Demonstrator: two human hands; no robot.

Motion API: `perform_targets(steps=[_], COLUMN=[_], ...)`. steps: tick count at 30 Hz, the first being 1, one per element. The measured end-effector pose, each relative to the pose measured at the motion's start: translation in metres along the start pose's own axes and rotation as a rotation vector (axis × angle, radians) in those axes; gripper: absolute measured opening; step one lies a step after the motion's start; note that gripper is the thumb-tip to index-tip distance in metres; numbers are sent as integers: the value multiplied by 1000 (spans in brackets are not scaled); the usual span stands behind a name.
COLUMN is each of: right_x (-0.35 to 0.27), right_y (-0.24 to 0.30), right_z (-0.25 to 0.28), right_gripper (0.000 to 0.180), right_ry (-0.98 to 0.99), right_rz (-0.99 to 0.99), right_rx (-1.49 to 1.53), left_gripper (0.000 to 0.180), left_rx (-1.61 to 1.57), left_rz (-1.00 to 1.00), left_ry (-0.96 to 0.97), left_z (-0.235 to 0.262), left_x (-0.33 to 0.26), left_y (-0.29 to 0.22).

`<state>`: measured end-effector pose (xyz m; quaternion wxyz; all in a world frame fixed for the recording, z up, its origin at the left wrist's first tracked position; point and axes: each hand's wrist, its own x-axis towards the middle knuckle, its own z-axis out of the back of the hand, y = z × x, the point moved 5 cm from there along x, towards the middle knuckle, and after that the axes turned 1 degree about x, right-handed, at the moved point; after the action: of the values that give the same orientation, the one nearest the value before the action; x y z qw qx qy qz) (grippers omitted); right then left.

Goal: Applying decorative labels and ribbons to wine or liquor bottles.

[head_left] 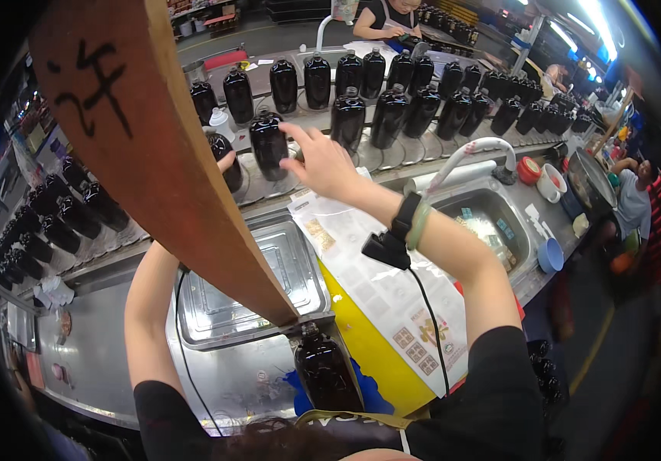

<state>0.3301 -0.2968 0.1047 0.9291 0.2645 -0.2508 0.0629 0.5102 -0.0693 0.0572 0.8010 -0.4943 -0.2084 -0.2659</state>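
My right hand (327,161) reaches over the bench, fingers apart, its fingertips beside a dark glossy bottle (269,147) that stands upright on the conveyor. Whether the fingertips touch that bottle I cannot tell. Most of my left hand (226,161) is behind a wooden board; a digit shows across the front of another dark bottle (232,174), partly covered by the same board. The hand looks closed on it. Close to my body, one more dark bottle (328,376) leans beside a blue cloth (377,392). A black strap and a pale bangle circle my right wrist.
The wooden board (154,146) slants across the left. Rows of dark bottles (350,119) stand on the conveyor. Below lie a metal tray lid (250,276) and printed sheets (392,292). A sink (492,223) with a curved tap (473,150) is right. Another person (384,23) works opposite.
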Motion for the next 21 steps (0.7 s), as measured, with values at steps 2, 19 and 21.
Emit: perform_targets(steps=[2, 19, 21], right_x=[24, 87, 84], right_y=[-13, -78, -81], right_z=[-5, 1, 4], right_gripper=[74, 71, 65], right_ry=[8, 185, 182], right_rz=[-26, -241, -187], right_rx=[-150, -492, -590], left_gripper=[64, 62, 60], left_rx=[-443, -121, -16], left_rz=[184, 365, 296], left_ry=[122, 378, 354], left_z=[20, 153, 153], left_x=[-38, -194, -203], left_y=[-53, -103, -97])
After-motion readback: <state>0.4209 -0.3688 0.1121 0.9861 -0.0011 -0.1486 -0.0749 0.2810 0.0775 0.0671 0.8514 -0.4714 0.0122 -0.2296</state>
